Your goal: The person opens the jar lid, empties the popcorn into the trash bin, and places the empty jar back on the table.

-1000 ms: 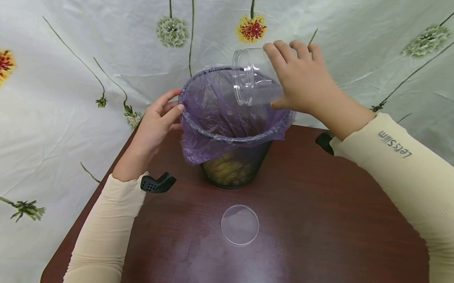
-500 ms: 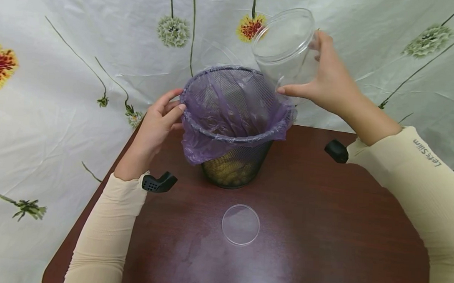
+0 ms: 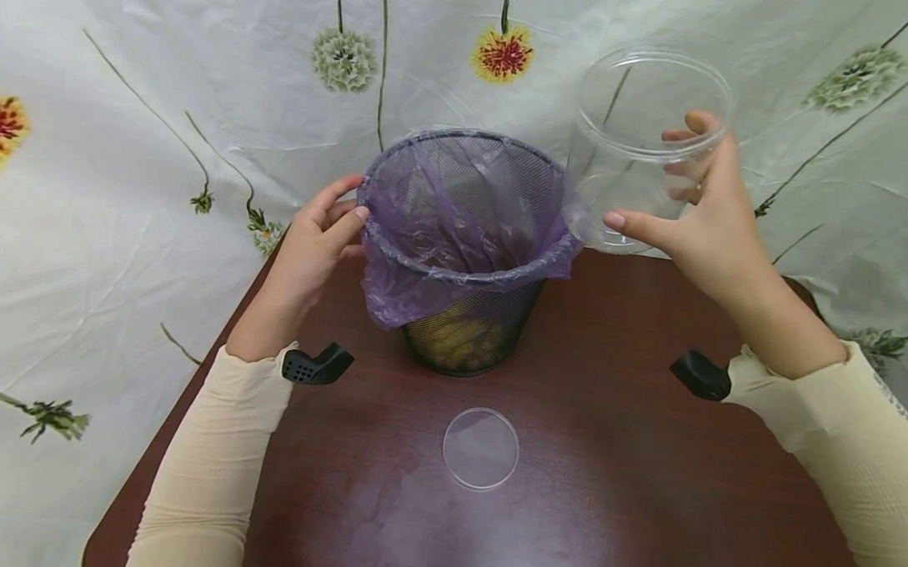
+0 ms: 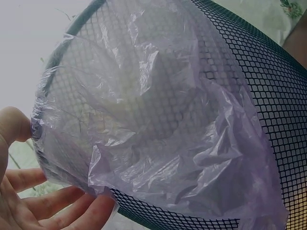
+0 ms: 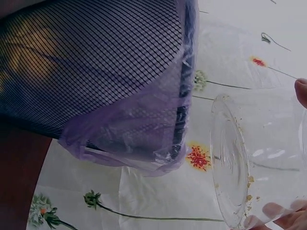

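Observation:
My left hand (image 3: 311, 249) grips the left rim of a black mesh wastebasket (image 3: 509, 319), thumb on one side and fingers on the other. A thin purple bin liner (image 3: 401, 294) is folded over that rim; its loose edge hangs outside and lies over the fingers in the left wrist view. To the right of the basket, my right hand (image 3: 719, 222) holds a clear plastic jar (image 3: 608, 168) around its side, mouth up and slightly tilted. Small yellowish crumbs (image 5: 249, 184) cling near the jar's base in the right wrist view. Yellowish contents (image 3: 463, 338) show through the basket's lower mesh.
A clear round lid (image 3: 481, 449) lies flat on the dark red-brown table (image 3: 642, 490) in front of the basket. Behind stands a white flower-printed cloth (image 3: 243, 84). Black wrist-worn devices (image 3: 318, 365) stick out by both sleeves.
My right hand has turned the jar from sideways over the basket to mouth up, and brought it right, past the rim. The left hand stays on the rim.

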### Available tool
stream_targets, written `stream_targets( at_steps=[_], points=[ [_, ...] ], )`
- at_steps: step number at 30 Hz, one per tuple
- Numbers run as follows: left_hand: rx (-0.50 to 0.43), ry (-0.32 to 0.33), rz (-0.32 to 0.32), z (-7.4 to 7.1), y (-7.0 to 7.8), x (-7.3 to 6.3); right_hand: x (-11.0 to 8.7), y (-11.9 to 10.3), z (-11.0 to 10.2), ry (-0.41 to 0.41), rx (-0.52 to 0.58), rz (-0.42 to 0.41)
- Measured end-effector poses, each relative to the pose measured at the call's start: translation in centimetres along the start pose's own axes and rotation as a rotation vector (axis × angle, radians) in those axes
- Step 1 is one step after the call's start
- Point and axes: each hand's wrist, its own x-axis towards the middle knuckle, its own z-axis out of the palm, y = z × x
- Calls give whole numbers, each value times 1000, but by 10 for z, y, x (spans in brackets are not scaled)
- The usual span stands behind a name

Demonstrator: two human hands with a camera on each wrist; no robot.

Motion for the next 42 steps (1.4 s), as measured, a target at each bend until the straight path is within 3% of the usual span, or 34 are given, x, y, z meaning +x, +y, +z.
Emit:
stream_targets(
  at_steps=[7, 12, 16, 31, 42],
  points=[
    [-11, -3, 7, -2, -2, -1, -26, 21, 1, 61, 47, -20],
    [-38, -4, 16, -3, -3, -2, -47, 36, 5, 81, 146, -7],
    [-47, -1, 19, -4, -3, -2, -65, 51, 10, 98, 142, 0],
    [-69, 4, 36, -1, -5, -1, -131, 123, 53, 2, 172, 95],
    [-83, 19, 23, 2, -4, 0, -171, 144, 74, -26, 291, 99]
  ],
)
